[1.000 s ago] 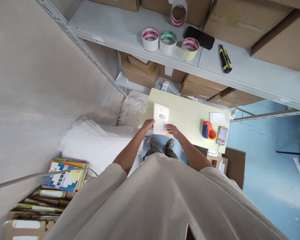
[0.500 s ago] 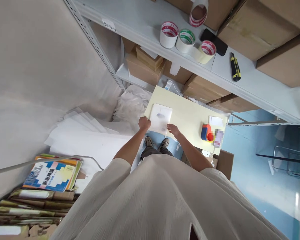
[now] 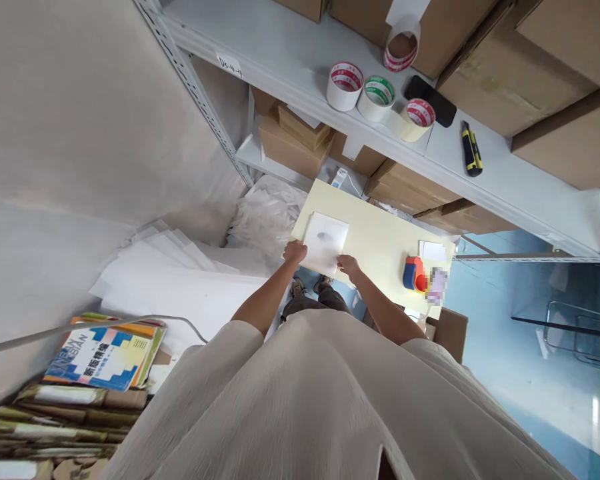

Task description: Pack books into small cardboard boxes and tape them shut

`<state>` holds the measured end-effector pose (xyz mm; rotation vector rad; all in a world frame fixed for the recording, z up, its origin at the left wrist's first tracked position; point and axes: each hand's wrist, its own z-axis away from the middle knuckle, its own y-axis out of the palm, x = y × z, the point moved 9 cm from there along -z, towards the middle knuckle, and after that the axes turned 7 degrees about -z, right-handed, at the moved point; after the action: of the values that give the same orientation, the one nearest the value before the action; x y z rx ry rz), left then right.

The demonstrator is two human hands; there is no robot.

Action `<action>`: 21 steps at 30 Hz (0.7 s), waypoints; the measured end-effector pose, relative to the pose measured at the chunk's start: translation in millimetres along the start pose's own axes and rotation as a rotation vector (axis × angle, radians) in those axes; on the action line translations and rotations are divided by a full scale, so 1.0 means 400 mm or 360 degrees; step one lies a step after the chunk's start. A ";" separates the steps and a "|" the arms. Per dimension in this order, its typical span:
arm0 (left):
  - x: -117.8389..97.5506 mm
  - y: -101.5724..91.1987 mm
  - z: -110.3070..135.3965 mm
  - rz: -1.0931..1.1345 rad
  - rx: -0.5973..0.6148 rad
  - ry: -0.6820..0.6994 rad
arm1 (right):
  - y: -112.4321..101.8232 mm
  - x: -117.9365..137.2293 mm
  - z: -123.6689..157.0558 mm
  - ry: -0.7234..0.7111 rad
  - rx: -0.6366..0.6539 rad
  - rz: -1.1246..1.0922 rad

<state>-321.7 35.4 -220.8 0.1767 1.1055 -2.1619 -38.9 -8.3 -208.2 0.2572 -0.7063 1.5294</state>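
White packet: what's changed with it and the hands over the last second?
The white packet now shows a broader face and looks flatter over the table. The view shifted too. The left hand stays at the packet's near left corner, the right hand at its right edge. The tape dispenser and cutter stayed put.

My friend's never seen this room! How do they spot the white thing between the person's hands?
Find the pale yellow table by the grey shelf, then look at its left end. A flat white packet is there between the left hand and right hand. Unlike the white papers at the other end, it shows a grey oval patch.
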 end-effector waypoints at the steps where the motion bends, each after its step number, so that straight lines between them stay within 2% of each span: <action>1: -0.001 0.000 -0.005 0.0027 0.0024 -0.0042 | -0.001 0.006 -0.007 -0.0002 -0.0001 -0.0002; 3: -0.003 -0.001 -0.016 0.0075 0.0088 -0.0176 | -0.003 0.024 -0.023 -0.0013 0.0007 -0.0009; 5: -0.027 -0.015 -0.033 0.0107 0.0086 -0.0192 | -0.004 0.050 -0.045 -0.0027 0.0028 -0.0017; 11: -0.098 -0.076 -0.106 0.0300 -0.0048 -0.0252 | 0.006 0.153 -0.135 -0.0048 0.0102 -0.0044; 16: -0.151 -0.112 -0.163 0.0378 -0.0069 -0.0195 | 0.032 0.237 -0.204 -0.0045 0.0140 -0.0070; 21: -0.175 -0.126 -0.181 0.0366 -0.0036 -0.0101 | 0.044 0.274 -0.232 -0.0052 0.0173 -0.0135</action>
<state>-314.2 146.6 -204.4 0.2123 1.0211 -1.9373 -43.8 135.6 -223.5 0.3899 -0.6312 1.4872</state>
